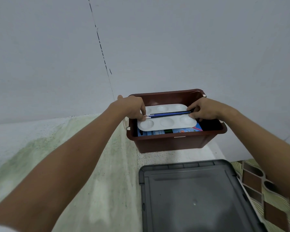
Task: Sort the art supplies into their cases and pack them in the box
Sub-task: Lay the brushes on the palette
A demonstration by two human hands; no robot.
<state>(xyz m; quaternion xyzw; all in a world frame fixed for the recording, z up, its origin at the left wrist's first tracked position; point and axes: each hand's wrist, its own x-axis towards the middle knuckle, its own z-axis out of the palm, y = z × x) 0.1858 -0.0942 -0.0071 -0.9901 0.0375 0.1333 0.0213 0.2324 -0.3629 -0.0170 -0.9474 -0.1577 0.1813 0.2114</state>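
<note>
Closest to us, grey lid lies flat on the bench, just short of the brown box. Inside the box, a white palette sits on blue cases. Left hand pinches the paintbrushes at their tips, right hand pinches the other ends, brushes stretched across the palette.

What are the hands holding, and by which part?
Left hand pinches the paintbrushes at their bristle ends, right hand at the handle ends, over the palette.
</note>
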